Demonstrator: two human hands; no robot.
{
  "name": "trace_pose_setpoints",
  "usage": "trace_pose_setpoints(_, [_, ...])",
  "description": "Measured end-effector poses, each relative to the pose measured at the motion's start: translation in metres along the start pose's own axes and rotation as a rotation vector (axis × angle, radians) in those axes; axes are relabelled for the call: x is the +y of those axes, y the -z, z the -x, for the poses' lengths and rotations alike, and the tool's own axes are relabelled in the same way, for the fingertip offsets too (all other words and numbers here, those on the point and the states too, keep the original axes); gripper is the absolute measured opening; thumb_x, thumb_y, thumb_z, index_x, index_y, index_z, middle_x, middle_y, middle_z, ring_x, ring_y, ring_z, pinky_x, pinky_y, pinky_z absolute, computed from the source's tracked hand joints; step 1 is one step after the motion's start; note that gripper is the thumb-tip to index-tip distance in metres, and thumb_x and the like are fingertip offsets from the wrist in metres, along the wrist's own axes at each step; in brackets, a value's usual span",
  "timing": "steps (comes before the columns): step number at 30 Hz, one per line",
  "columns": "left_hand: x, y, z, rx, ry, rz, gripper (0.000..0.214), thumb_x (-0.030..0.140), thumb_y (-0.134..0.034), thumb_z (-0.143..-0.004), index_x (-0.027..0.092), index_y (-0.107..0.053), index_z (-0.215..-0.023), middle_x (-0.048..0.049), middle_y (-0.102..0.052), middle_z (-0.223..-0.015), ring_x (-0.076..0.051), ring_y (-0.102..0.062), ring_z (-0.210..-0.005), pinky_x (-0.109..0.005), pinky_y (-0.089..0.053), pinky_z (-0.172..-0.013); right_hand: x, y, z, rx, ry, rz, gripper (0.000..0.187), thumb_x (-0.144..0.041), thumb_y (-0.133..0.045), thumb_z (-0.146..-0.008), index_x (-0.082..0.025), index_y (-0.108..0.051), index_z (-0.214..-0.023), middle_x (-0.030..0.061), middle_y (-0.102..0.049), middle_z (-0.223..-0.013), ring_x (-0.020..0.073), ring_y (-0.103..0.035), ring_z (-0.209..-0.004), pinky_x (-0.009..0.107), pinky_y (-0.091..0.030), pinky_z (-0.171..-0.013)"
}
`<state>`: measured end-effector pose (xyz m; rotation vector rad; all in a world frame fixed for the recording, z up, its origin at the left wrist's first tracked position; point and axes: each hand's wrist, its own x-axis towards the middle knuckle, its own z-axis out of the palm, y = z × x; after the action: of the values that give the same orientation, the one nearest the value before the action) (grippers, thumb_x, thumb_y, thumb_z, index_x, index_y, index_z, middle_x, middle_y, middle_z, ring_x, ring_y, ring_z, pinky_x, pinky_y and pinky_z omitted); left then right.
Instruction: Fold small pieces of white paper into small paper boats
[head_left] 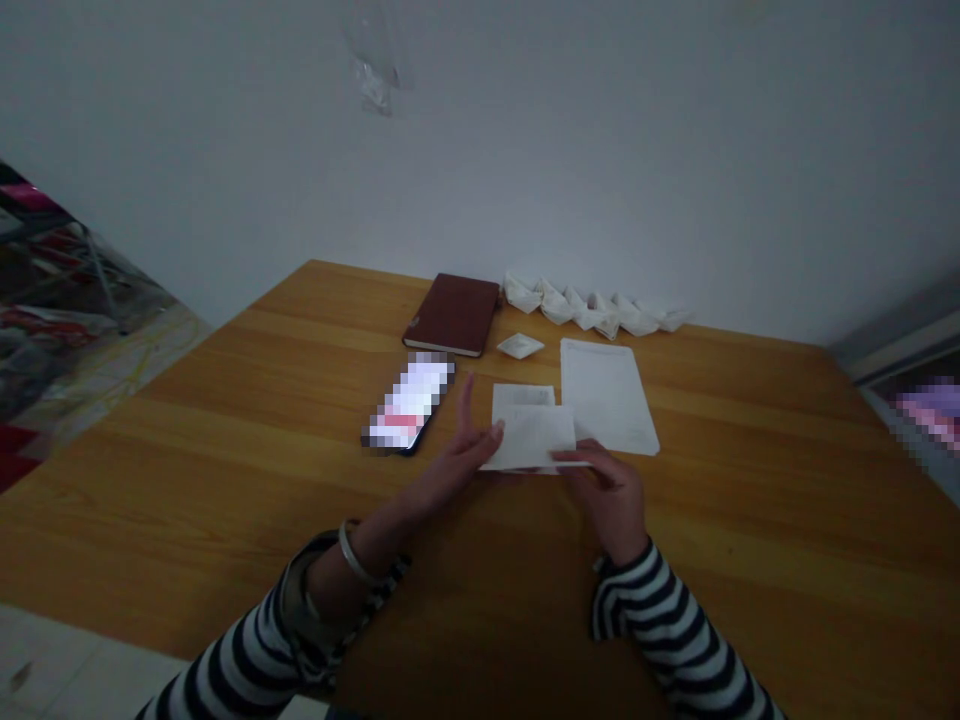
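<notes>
A folded sheet of white paper [532,435] is held between my two hands above the wooden table. My left hand [463,455] grips its left edge, thumb on top and index finger raised. At the lower right edge, my right hand [606,490] pinches the same paper with fingers over and thumb under. Flat behind my right hand lies a stack of white paper sheets [611,395]. Beyond the folded paper sits a small diamond-shaped folded paper [520,346]. The undersides of the held paper are hidden.
A phone [411,402] with a lit, blurred screen lies left of my hands. A dark red notebook [453,314] rests behind it. Several white folded paper boats [581,305] stand in a row at the table's [225,430] back edge, by the wall [525,150].
</notes>
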<state>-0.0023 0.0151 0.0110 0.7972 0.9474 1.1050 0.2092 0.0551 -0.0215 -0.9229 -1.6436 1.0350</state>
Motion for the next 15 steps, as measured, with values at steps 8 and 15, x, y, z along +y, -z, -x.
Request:
trace_pose_setpoints(8, [-0.004, -0.010, -0.003, 0.192, -0.260, -0.287, 0.036, 0.052, -0.073, -0.075, 0.016, -0.075, -0.078, -0.0077, -0.071, -0.098, -0.026, -0.068, -0.091, -0.037, -0.059, -0.078, -0.004, -0.012, 0.009, 0.162, -0.170, -0.147, 0.017, -0.035, -0.073, -0.079, -0.019, -0.076, -0.084, 0.0049, -0.078, -0.084, 0.0213, -0.072, -0.078, 0.036, -0.057, -0.075])
trace_pose_setpoints(15, [-0.013, -0.027, -0.002, 0.305, -0.250, -0.117, 0.034, 0.039, -0.072, -0.081, 0.015, -0.068, -0.105, -0.0072, -0.073, -0.096, -0.022, -0.068, -0.085, -0.033, -0.059, -0.074, -0.013, -0.028, 0.015, 0.181, -0.307, -0.290, 0.027, -0.042, -0.067, -0.084, -0.018, -0.074, -0.094, 0.0053, -0.077, -0.086, 0.0209, -0.071, -0.079, 0.035, -0.057, -0.074])
